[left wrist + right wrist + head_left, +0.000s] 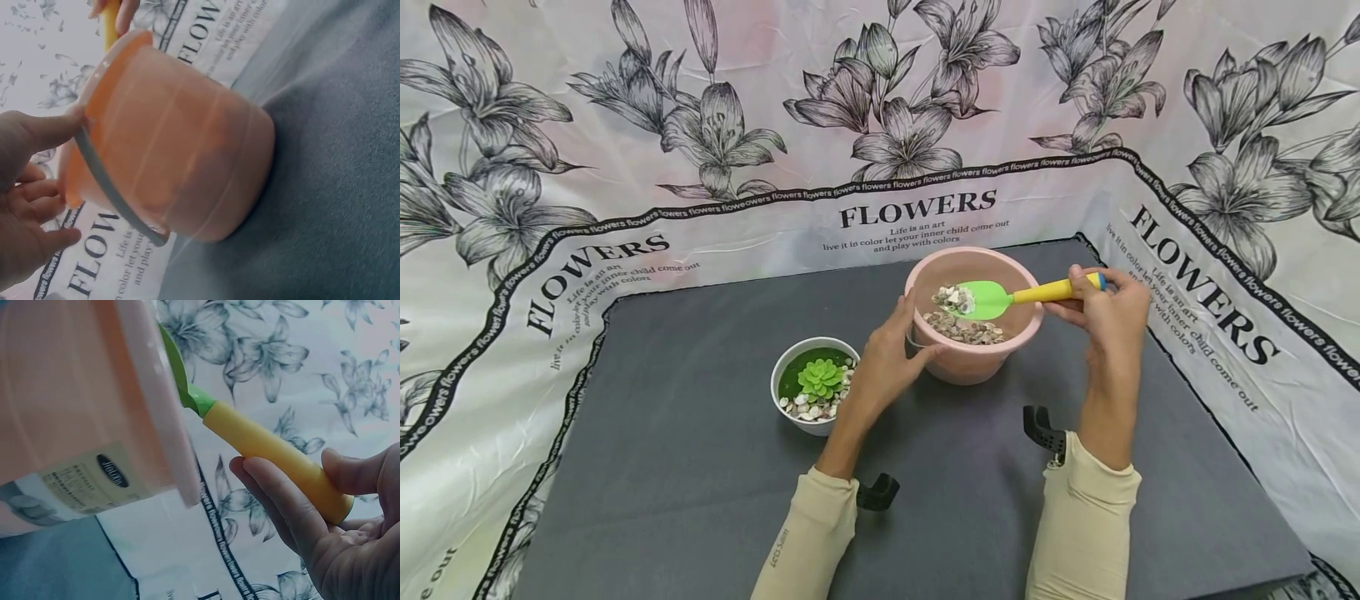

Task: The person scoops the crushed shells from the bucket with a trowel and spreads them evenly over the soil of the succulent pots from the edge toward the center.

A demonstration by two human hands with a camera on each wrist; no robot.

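Observation:
A pink bucket (967, 365) with pebbles (970, 332) at its bottom stands on the grey table. My left hand (883, 360) holds its near left rim, the thumb on the rim beside the grey handle (112, 190). In the right wrist view, my right hand (337, 531) grips the yellow handle of a toy trowel (265, 444) between thumb and fingers. The trowel's green blade (988, 300) is over the bucket's opening, with a small heap of pebbles (953, 298) on it. The bucket's wall hides the blade's tip in the right wrist view.
Left of the bucket stands a white pot (775, 392) with a green succulent (822, 379) and pale pebbles around it, partly behind my left hand. A floral cloth (910, 212) hangs behind the grey table (700, 467) and along its sides.

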